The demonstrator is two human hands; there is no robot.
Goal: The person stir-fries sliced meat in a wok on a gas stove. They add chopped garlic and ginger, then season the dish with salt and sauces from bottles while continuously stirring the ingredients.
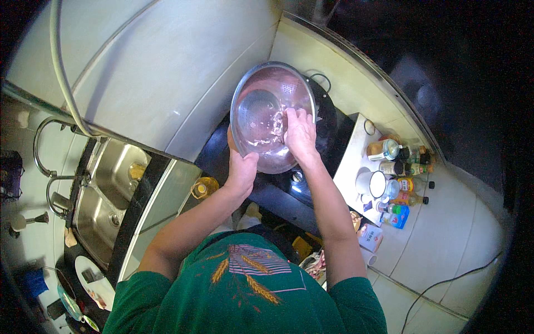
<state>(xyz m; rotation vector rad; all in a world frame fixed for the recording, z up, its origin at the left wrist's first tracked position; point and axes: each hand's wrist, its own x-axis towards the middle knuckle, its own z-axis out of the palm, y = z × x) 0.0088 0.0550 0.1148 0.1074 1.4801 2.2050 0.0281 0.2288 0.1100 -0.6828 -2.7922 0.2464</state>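
Observation:
A steel colander (273,165) is tilted above the stove, its open side facing me. My left hand (242,169) grips its lower left rim, thumb on the near side. Inside the bowl, my right hand (299,131) has its fingers curled against pale, wet food pieces (277,125) near the right wall. Its fingertips are partly hidden, so I cannot tell whether it grips any pieces. More scraps lie along the lower inside of the bowl. Behind and to the right of the colander, a black wok (329,112) is partly covered by it.
The black stove top (267,194) lies below my hands. At right, a white shelf (348,167) carries jars, sauce bottles (409,183) and a white enamel mug (370,183). An oil bottle (205,188) stands left of my forearm. Further left is a double steel sink (98,217).

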